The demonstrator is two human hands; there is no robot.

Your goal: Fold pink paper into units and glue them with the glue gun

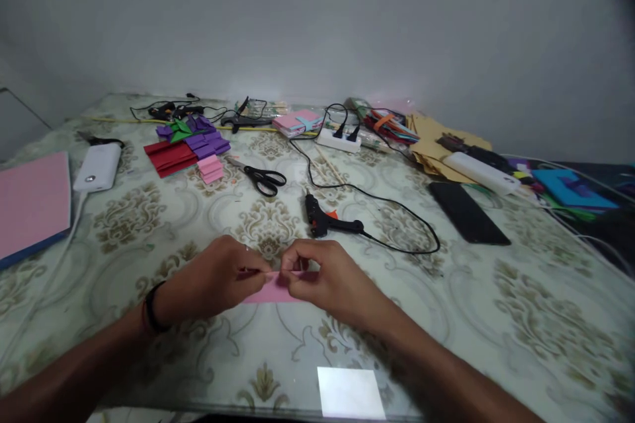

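A strip of pink paper [274, 291] lies low over the table in front of me, partly covered by my fingers. My left hand [223, 281] pinches its upper edge near the middle, thumb and forefinger together. Close beside it, my right hand [322, 277] pinches the same edge with thumb and curled fingers. The two sets of fingertips almost meet. Just beyond my right hand lies a black glue gun [322, 217] on its side, its cord looping to the right. Black-handled scissors [262, 178] rest farther back, left of the glue gun.
Folded red paper [170, 157], purple paper [207, 143] and small pink paper [210, 169] lie back left. A white power bank [98, 166] and pink sheets [34, 201] are at left. A power strip [338, 139] stands behind; a black phone [467, 211] lies right.
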